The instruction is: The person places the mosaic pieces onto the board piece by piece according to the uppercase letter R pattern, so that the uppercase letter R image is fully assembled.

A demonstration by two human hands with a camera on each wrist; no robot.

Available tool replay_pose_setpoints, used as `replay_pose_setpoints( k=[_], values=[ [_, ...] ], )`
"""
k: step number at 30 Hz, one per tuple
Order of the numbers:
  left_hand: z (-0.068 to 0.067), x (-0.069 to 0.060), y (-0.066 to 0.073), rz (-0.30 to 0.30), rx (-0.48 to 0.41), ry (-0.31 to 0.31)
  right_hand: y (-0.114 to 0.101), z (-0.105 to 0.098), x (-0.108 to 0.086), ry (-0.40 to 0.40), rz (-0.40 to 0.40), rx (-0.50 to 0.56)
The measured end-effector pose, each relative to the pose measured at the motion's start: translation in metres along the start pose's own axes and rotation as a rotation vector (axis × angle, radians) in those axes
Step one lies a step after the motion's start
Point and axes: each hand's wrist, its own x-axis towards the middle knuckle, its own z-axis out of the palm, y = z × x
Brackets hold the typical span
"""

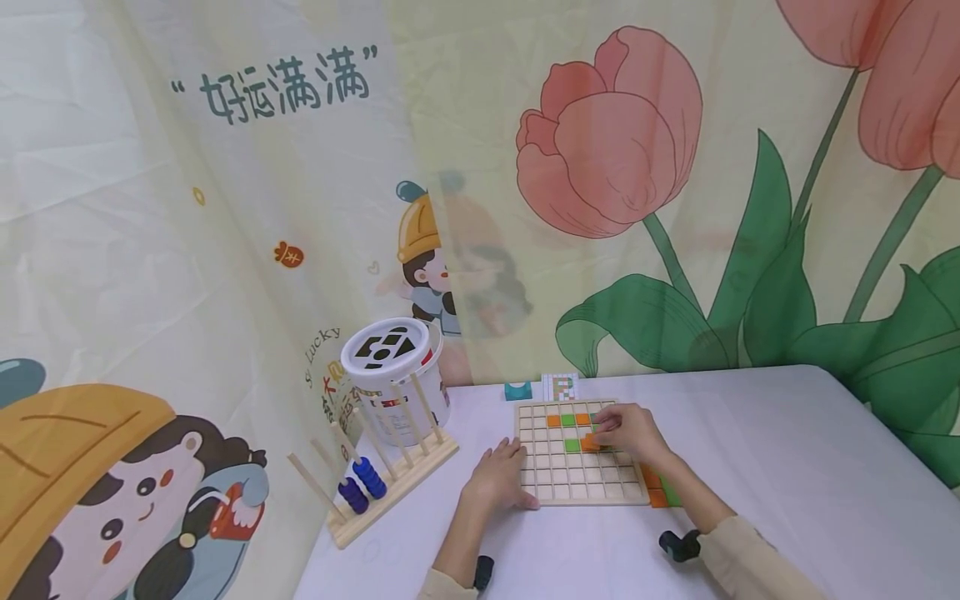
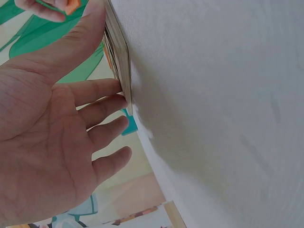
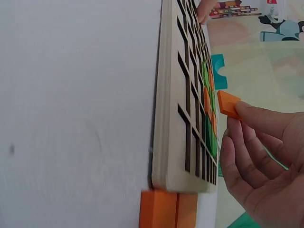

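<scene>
A wooden grid board (image 1: 555, 479) with square cells lies flat on the table, holding several orange and green tiles in its upper part. My left hand (image 1: 495, 479) rests along the board's left edge; in the left wrist view its fingers are extended, their tips touching the wooden side (image 2: 124, 66). Between thumb and fingers my right hand (image 1: 636, 429) pinches an orange square tile (image 3: 229, 102), held just above the grid near a green tile (image 1: 572, 446). That hand hides part of the board's right side in the head view.
Orange tiles (image 1: 657, 498) and green ones lie beside the board's lower right corner. Behind the board are a teal piece (image 1: 517, 392) and a patterned card (image 1: 560, 387). To the left stand a wooden peg rack (image 1: 427, 467) with blue beads and a white lidded bucket (image 1: 431, 400).
</scene>
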Motion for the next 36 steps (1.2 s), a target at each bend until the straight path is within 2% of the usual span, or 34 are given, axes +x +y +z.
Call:
replay_pose_setpoints(
  k=[6,13,22,31,36],
  values=[
    [0.001,0.002,-0.002,-0.003,0.005,-0.011,-0.009,0.015,0.004,-0.035,0.006,0.047],
    [0.003,0.003,-0.001,-0.014,-0.02,-0.039,-0.013,0.032,0.011,-0.032,-0.021,0.064],
    [0.001,0.003,-0.001,-0.016,-0.006,-0.031,-0.02,0.056,0.02,-0.027,-0.082,-0.011],
    [0.0,0.001,-0.002,-0.005,-0.004,-0.031,-0.025,0.061,0.021,-0.015,-0.082,-0.064],
    [-0.001,0.001,-0.002,0.003,0.003,-0.021,-0.026,0.063,0.02,-0.012,-0.106,-0.056]
  ],
)
